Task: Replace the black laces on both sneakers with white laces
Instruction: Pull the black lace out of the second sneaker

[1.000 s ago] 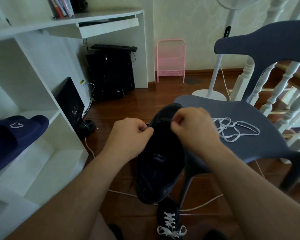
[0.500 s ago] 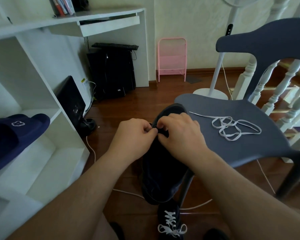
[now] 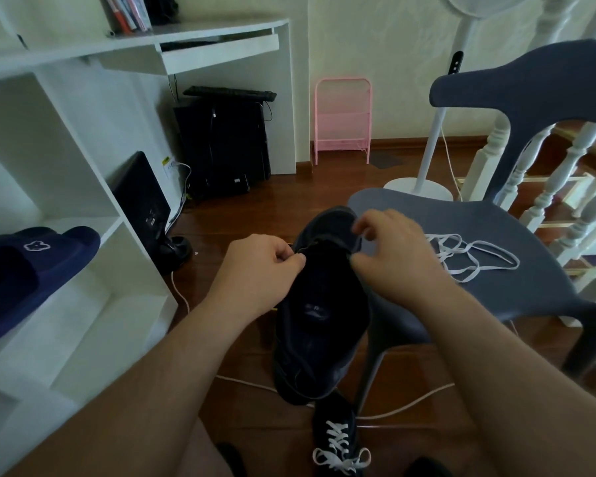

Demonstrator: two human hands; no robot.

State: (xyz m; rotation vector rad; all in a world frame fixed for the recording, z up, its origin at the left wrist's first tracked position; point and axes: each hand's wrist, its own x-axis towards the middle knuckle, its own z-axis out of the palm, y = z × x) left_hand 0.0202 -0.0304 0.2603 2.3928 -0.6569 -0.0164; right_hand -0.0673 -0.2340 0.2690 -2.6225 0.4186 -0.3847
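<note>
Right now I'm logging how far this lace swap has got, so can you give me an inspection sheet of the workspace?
Surface: grey chair, its seat used as the work surface, on a dark wood floor.
Job's things: dark sneaker held up at the seat's front edge; loose white lace lying on the seat; second sneaker on the floor, already white-laced.
Clutter: navy slipper on the white shelf.
Grippers: left hand and right hand both pinch at the held sneaker's lace area.
Cables: white cable across the floor under the chair.
Surroundings: pink rack, fan stand, black computer tower, white banister.
</note>
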